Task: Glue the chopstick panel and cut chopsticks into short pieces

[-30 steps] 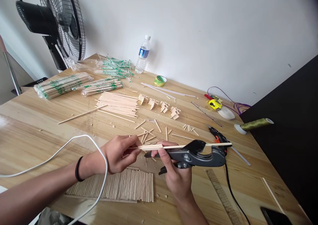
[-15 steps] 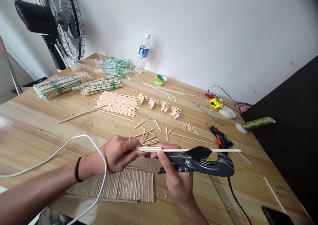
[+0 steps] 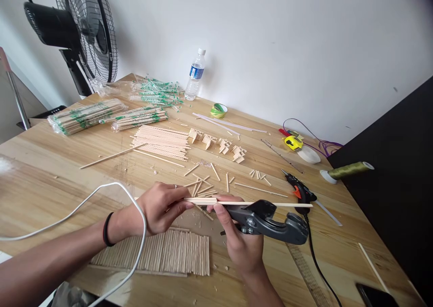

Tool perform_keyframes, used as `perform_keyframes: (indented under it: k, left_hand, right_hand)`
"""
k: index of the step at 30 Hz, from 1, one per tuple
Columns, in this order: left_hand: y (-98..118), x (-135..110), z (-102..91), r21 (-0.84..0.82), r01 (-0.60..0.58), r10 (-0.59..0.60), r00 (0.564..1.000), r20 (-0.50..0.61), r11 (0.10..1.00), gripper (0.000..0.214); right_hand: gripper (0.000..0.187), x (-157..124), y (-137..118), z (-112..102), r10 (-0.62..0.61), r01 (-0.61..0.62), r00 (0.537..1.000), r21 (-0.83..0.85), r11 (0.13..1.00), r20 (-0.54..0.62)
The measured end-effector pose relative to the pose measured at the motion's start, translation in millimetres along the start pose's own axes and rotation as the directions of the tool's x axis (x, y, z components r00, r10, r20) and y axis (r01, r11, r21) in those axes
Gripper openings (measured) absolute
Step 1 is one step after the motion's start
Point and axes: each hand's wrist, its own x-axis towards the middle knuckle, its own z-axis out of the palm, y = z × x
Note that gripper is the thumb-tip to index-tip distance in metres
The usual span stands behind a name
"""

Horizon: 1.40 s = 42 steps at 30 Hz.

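Observation:
My left hand point(image 3: 162, 210) pinches a thin wooden stick point(image 3: 250, 203) together with a shorter stick piece point(image 3: 201, 200), held level above the table. My right hand point(image 3: 238, 241) grips the handles of a dark grey cutter point(image 3: 270, 221), whose jaws sit around the long stick near its middle. Below my hands lies a flat mat of glued sticks point(image 3: 162, 253). Loose short stick pieces point(image 3: 203, 187) lie just beyond my left hand.
A black glue gun point(image 3: 299, 190) with its cord lies right of the cutter. A ruler point(image 3: 306, 271), a white cable point(image 3: 101, 194), stick bundles point(image 3: 158, 142), packed chopsticks point(image 3: 84, 115), a water bottle point(image 3: 195, 74), tape point(image 3: 218, 110), a thread spool point(image 3: 348, 169) and a fan point(image 3: 84, 31) surround the table.
The cutter has slid left along the stick and its handles have closed further. The stick now reaches less far to the right. My left hand has barely moved.

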Motion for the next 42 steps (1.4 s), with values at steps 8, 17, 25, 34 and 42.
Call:
perform_keyframes:
  k: [8, 17, 25, 34, 42]
  left_hand:
    - [-6, 2, -5.3, 0.048, 0.055, -0.052, 0.997, -0.056, 0.997, 0.032]
    - [-9, 0, -2.6, 0.021, 0.013, -0.012, 1.0, -0.011, 1.0, 0.029]
    - [-4, -1, -3.7, 0.011, -0.005, 0.005, 1.0, -0.009, 1.0, 0.028]
    - [7, 0, -5.1, -0.029, -0.088, 0.088, 0.996, -0.002, 0.996, 0.023]
    - [10, -3, -1.9, -0.083, -0.113, 0.113, 0.994, -0.003, 0.99, 0.024]
  right_hand:
    - [0.018, 26, 4, -23, -0.122, 0.054, 0.932, -0.203, 0.978, -0.34]
    - [0.021, 37, 16, -42, -0.119, -0.027, 0.914, -0.351, 0.936, -0.388]
    - [0.014, 30, 17, -28, -0.342, 0.229, 0.932, -0.534, 0.814, -0.12]
    - [0.035, 20, 11, -10, -0.387, 0.349, 0.921, -0.534, 0.77, 0.044]
    - [0.042, 16, 10, -4, -0.414, 0.392, 0.906, -0.534, 0.749, 0.085]
